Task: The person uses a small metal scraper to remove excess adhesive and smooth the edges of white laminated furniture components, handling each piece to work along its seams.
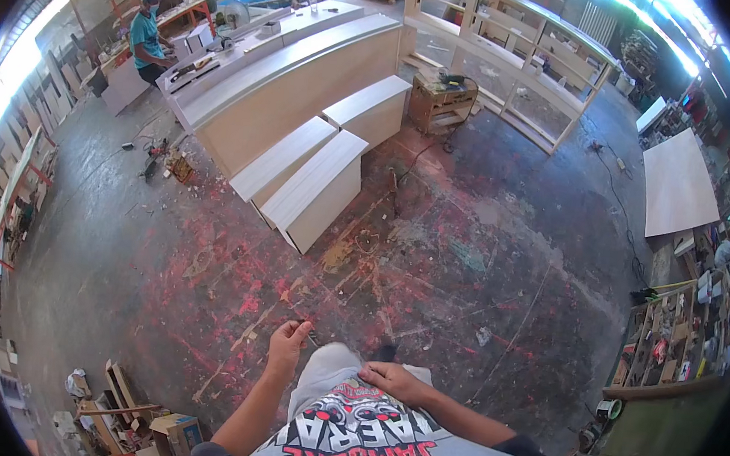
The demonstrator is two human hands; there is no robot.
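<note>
My left hand [289, 344] is raised in front of me, thumb and fingers pinched together. A small dark, thin thing shows beside its fingertips, too small to name. My right hand [396, 383] is closed in front of my grey printed shirt [357, 437], close to its lower edge; whether it grips cloth or something small is hidden. Light trousers [333, 364] show between the two hands. Ahead on the floor stand long pale wooden boxes [321, 186], beside a larger panelled wooden counter [307, 91].
A small wooden stand [442, 101] holds a power tool. Behind it rises an open timber frame [515, 68]. At the right are a leaning pale panel [681, 184] and a cluttered shelf [673, 338]. Cords cross the paint-stained floor [431, 259]. A person in teal [147, 39] works at far left.
</note>
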